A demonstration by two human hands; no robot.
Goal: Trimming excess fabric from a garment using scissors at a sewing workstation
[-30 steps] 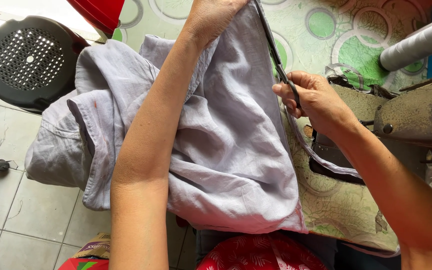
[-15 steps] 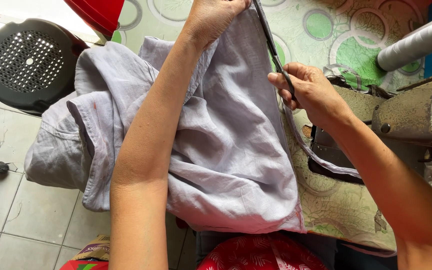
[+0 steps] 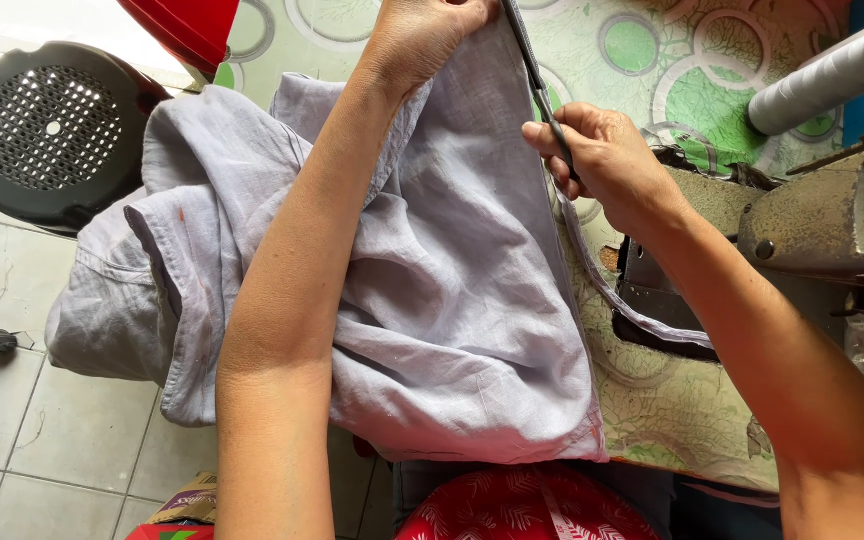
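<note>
left hand (image 3: 422, 35) fingers grip grey garment (image 3: 452, 300) edge at 12 o'clock; right hand (image 3: 602, 160) fingers pinch dark strip (image 3: 527, 50); sewing machine (image 3: 832, 230) crowds 3 o'clock.

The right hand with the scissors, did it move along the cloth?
Yes. The right hand slid up the cloth edge, away from the sewing machine.

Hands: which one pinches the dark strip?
The right hand pinches the thin dark strip; the left hand grips only the lilac cloth garment.
</note>
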